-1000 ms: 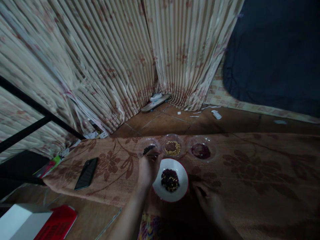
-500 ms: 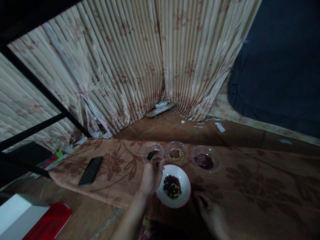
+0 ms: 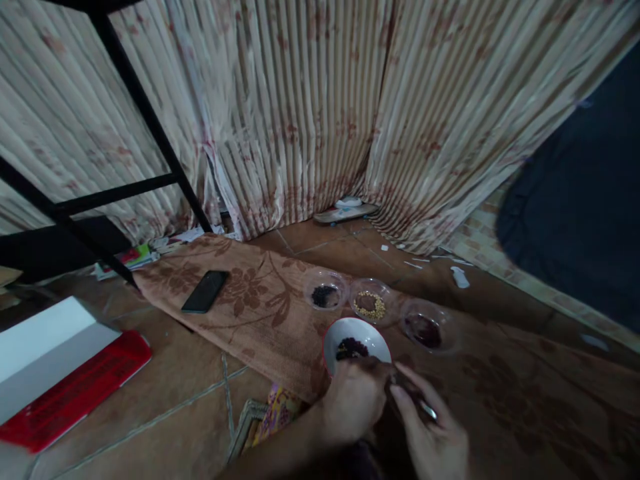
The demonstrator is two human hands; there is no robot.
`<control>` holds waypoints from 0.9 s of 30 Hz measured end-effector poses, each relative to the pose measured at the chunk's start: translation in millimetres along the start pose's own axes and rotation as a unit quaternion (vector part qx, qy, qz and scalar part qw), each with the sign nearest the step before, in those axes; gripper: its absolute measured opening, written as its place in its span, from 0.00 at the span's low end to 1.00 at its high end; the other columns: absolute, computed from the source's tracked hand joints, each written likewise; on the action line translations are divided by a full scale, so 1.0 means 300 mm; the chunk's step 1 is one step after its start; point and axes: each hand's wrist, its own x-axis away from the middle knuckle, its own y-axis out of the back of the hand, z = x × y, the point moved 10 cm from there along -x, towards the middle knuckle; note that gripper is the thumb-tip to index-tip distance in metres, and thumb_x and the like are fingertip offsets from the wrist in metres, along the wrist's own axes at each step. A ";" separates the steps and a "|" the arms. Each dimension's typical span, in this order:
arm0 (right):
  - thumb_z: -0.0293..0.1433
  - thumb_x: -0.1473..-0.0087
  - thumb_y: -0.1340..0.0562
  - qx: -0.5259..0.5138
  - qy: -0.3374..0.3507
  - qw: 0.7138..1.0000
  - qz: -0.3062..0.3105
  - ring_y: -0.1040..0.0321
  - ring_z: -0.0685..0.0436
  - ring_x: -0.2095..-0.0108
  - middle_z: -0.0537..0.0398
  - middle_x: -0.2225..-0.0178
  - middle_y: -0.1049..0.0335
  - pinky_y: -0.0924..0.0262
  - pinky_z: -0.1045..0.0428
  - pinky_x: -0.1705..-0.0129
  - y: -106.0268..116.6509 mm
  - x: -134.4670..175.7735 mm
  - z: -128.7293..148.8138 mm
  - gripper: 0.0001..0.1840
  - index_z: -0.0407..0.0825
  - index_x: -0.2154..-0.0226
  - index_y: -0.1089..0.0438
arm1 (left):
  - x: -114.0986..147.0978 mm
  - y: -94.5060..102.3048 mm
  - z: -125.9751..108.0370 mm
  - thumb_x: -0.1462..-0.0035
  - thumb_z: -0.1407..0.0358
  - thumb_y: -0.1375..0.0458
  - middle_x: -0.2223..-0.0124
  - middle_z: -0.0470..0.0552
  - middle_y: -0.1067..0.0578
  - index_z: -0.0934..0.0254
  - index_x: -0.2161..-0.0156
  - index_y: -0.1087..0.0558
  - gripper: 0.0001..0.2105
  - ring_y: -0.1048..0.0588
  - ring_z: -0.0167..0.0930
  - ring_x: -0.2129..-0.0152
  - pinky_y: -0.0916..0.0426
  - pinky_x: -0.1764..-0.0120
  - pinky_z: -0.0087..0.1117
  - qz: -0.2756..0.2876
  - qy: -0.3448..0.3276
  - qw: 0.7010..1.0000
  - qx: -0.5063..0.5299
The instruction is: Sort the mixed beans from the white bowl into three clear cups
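A white bowl with a red rim (image 3: 381,338) holds a mix of dark beans and yellow kernels (image 3: 351,349). My left hand (image 3: 356,393) is closed in front of the bowl and covers its near rim; what its fingers hold, if anything, is hidden. Close beside it, my right hand (image 3: 436,430) has thumb and fingers around a slim shiny metal utensil (image 3: 427,409), too blurred to tell its kind. Behind the bowl stand three clear plastic bowls: one with black beans (image 3: 325,296), one with yellow kernels (image 3: 370,305), one with dark red beans (image 3: 424,331).
A black phone (image 3: 205,291) lies at the left on the brown patterned cloth (image 3: 260,327). On the tiled floor at left is a red and white box (image 3: 75,380). A black metal frame (image 3: 150,127) rises at left; pleated curtains (image 3: 300,107) hang behind. A skateboard (image 3: 345,213) lies beneath them.
My left hand has left the black beans and come down to the front of the white bowl. My right hand has moved in beside it and now grips the metal utensil. The view has turned left.
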 end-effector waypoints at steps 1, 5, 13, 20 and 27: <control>0.48 0.55 0.32 -0.004 -0.010 1.000 -0.014 0.23 0.42 0.67 0.49 0.63 0.20 0.28 0.53 0.66 0.002 0.000 0.001 0.22 0.49 0.63 0.21 | 0.006 -0.021 -0.023 0.40 0.72 0.49 0.60 0.57 0.20 0.67 0.55 0.26 0.13 0.21 0.36 0.66 0.26 0.61 0.34 0.004 -0.012 1.000 0.000; 0.49 0.54 0.33 -0.019 -0.038 0.998 -0.041 0.23 0.38 0.62 0.45 0.62 0.20 0.29 0.48 0.58 0.019 -0.010 -0.032 0.23 0.47 0.66 0.21 | 0.038 -0.019 -0.062 0.39 0.70 0.48 0.53 0.58 0.22 0.67 0.45 0.32 0.17 0.22 0.36 0.59 0.25 0.55 0.35 -0.024 -0.040 0.996 0.077; 0.50 0.54 0.34 0.040 -0.072 0.992 0.093 0.24 0.37 0.57 0.46 0.60 0.21 0.30 0.48 0.55 0.005 -0.059 -0.104 0.23 0.48 0.65 0.21 | 0.160 0.258 0.376 0.39 0.64 0.45 0.53 0.53 0.23 0.61 0.49 0.28 0.14 0.22 0.30 0.65 0.27 0.58 0.32 -0.241 0.180 0.952 0.048; 0.50 0.50 0.37 0.099 -0.030 0.975 0.196 0.23 0.39 0.61 0.51 0.63 0.20 0.30 0.50 0.61 -0.170 -0.064 -0.059 0.20 0.52 0.66 0.21 | 0.249 0.189 0.696 0.38 0.65 0.47 0.55 0.51 0.21 0.60 0.54 0.25 0.10 0.21 0.33 0.62 0.30 0.60 0.30 -0.198 0.299 0.931 -0.068; 0.49 0.50 0.37 0.081 -0.007 0.977 0.196 0.23 0.39 0.62 0.48 0.62 0.20 0.30 0.49 0.61 -0.257 -0.160 -0.042 0.21 0.50 0.63 0.21 | 0.232 0.120 0.698 0.36 0.65 0.49 0.54 0.49 0.23 0.60 0.59 0.25 0.10 0.22 0.30 0.62 0.29 0.59 0.27 -0.200 0.244 0.944 -0.094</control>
